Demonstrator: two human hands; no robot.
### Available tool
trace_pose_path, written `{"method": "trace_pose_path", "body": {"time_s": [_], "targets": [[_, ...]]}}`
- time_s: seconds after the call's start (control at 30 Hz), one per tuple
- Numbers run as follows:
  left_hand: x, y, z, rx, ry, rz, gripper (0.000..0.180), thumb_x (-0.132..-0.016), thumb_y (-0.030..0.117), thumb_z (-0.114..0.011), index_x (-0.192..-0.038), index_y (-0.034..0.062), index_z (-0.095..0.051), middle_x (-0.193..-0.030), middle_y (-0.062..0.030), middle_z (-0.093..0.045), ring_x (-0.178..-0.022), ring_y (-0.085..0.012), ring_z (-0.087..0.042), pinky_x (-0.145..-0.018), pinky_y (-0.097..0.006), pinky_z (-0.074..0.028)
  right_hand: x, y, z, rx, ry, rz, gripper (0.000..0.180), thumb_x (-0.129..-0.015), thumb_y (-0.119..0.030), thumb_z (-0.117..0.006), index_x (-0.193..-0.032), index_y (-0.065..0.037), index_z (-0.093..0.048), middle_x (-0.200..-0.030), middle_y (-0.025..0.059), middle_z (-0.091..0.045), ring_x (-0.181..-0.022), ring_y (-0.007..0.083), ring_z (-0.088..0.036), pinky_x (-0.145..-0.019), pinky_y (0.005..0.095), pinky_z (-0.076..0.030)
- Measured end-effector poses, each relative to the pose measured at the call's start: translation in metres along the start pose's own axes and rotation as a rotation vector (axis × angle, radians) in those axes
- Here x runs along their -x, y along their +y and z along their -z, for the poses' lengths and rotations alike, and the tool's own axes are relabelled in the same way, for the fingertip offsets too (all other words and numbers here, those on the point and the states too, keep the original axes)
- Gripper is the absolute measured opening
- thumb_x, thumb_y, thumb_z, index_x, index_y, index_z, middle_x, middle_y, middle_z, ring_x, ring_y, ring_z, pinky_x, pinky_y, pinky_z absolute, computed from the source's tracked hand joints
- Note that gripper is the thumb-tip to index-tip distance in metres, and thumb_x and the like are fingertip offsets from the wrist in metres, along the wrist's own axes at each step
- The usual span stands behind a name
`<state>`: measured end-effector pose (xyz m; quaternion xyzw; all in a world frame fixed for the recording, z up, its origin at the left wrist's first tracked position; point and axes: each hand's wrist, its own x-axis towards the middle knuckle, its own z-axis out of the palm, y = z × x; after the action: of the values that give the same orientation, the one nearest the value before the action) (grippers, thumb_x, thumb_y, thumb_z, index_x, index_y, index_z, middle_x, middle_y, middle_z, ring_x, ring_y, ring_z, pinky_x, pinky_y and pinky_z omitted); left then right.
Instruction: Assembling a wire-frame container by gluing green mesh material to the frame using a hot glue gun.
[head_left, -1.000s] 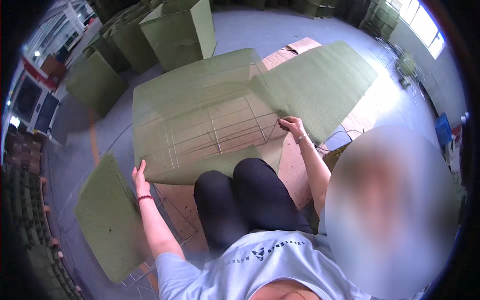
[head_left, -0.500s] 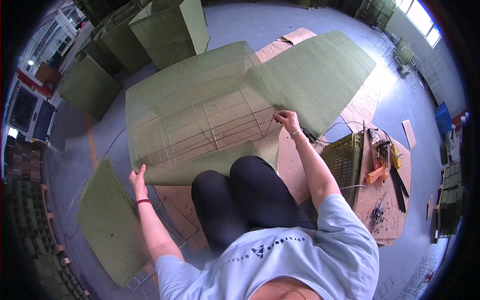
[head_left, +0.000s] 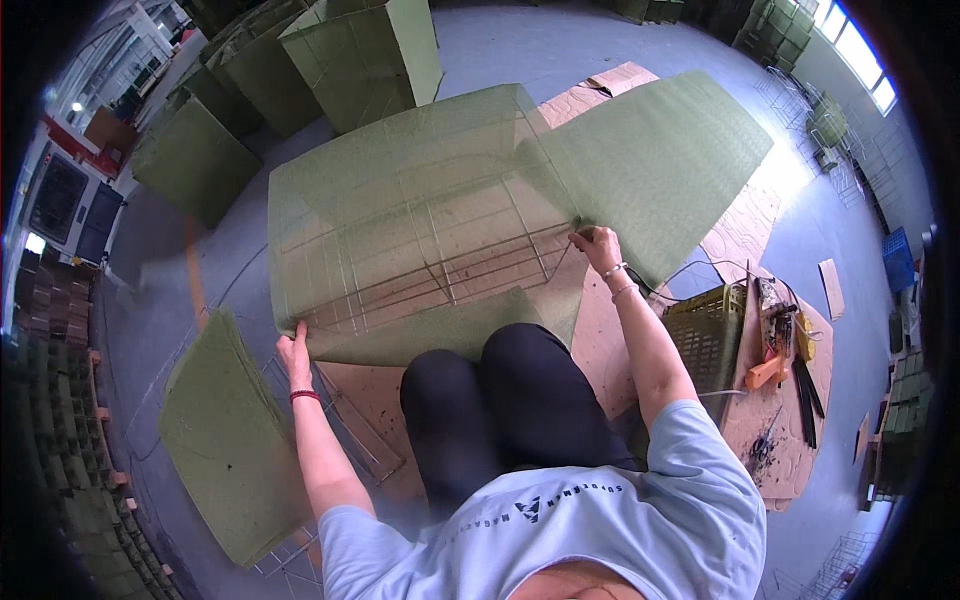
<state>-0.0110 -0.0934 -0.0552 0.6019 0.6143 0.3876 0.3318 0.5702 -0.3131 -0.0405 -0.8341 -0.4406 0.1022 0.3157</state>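
In front of my knees stands a box-shaped metal wire frame (head_left: 440, 262), with thin green mesh fabric (head_left: 400, 140) stretched over its top and far side. A loose mesh flap (head_left: 430, 335) hangs on the near side, against my knees. At the near left corner my left hand (head_left: 296, 358) pinches the mesh edge, thumb uppermost. My right hand (head_left: 602, 250) is closed on the mesh at the near right corner, against the frame's wire; its fingertips are partly hidden. Beyond that hand a wide green mesh panel (head_left: 660, 165) spreads out to the right.
Cardboard sheets (head_left: 590, 350) lie beneath the work. To the right are a yellow plastic crate (head_left: 705, 325), an orange-handled tool (head_left: 768, 370), scissors (head_left: 765, 445) and black strips (head_left: 808, 400). Folded green mesh (head_left: 230, 440) lies at the left; finished-looking green boxes (head_left: 360, 60) stand behind.
The whole view has shifted slightly, so the scene sits farther right and lower. Both hands stay at the same corners; the left fingers now close more tightly on the mesh edge.
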Motion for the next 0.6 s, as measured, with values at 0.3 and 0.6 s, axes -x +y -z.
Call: {"method": "trace_pose_path", "body": {"time_s": [0.3,0.6], "targets": [[-0.007,-0.007,-0.012,-0.015,0.029,-0.012,0.045,-0.079,0.036,-0.065,-0.059,-0.0006,-0.047,-0.062,0.0007,-0.045,-0.062,-0.0105,-0.037,-0.055,-0.033,-0.034,-0.005,0.004,0.002,0.087,0.009,-0.035,0.037,-0.072,-0.045,-0.066,-0.071,-0.008,-0.067,-0.063,0.0108,-0.062,-0.065,0.0277,-0.061,-0.062,0.0364,-0.047],[-0.006,-0.002,-0.003,-0.151,0.091,-0.005,0.055,-0.076,0.042,-0.067,-0.057,-0.003,-0.042,-0.061,-0.0031,-0.044,-0.062,-0.0145,-0.037,-0.056,-0.035,-0.036,-0.01,-0.011,0.006,0.114,-0.058,-0.023,0.042,-0.075,-0.044,-0.064,-0.064,-0.003,-0.064,-0.061,0.0108,-0.062,-0.058,0.0231,-0.061,-0.059,0.0357,-0.047]]}}
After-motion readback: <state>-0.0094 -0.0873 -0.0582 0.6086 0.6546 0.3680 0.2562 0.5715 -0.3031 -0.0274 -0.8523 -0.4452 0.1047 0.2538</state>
